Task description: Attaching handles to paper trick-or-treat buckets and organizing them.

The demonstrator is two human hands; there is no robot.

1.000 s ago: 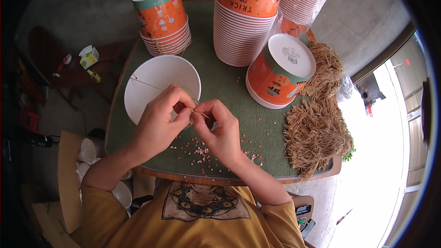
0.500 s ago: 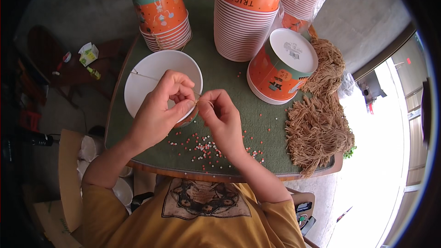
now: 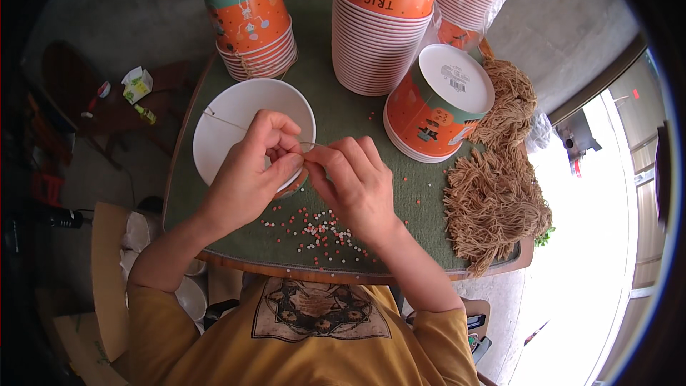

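Observation:
An upright paper bucket, white inside and orange outside, stands open in front of me. A thin brown string runs from its left rim across the opening to my fingers. Over the right rim, my left hand pinches the string between thumb and forefinger. The fingertips of my right hand meet those of the left and are closed on the same string, which makes a small loop above them. The string's exact path between the fingertips is hidden.
Small red and white paper dots lie scattered on the green tabletop. Hanks of brown string lie at the right. Upside-down buckets stand behind: a short stack, a tall stack and another at right.
My right hand has turned over, knuckles now upward, and shifted slightly right. A string loop now arches over the fingertips. My left hand keeps its pinch.

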